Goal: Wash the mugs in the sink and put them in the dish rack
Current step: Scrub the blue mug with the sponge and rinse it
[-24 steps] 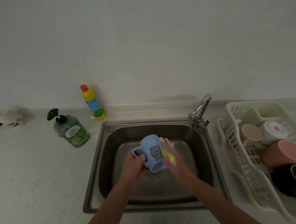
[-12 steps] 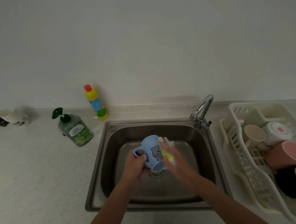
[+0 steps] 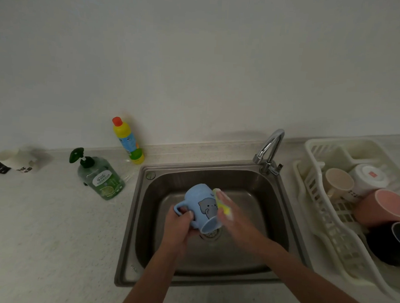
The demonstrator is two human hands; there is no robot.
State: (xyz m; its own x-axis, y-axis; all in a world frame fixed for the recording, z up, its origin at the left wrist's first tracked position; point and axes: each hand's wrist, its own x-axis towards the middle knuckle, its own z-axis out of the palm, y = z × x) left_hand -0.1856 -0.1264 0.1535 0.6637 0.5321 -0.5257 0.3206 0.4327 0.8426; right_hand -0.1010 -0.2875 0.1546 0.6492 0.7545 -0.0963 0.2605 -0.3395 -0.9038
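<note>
Blue mug (image 3: 199,205) with a grey cartoon animal on its side, held over the sink (image 3: 282,202) above the drain (image 3: 211,234), tilted, mouth toward the camera and down. Left hand (image 3: 179,222) grips the mug at the handle, fingers curled round it. Right hand (image 3: 231,213) presses a yellow sponge (image 3: 221,204) against the mug's right side, fingers fairly straight over it. Tap (image 3: 269,150) at the sink's back right corner. Rack (image 3: 313,187) right of the sink holds a cream mug (image 3: 337,181), white mug (image 3: 366,178), pink mug (image 3: 386,207) and dark mug (image 3: 391,244). Green soap bottle (image 3: 100,176) and yellow bottle (image 3: 127,140) stand on the counter left of the sink.
</note>
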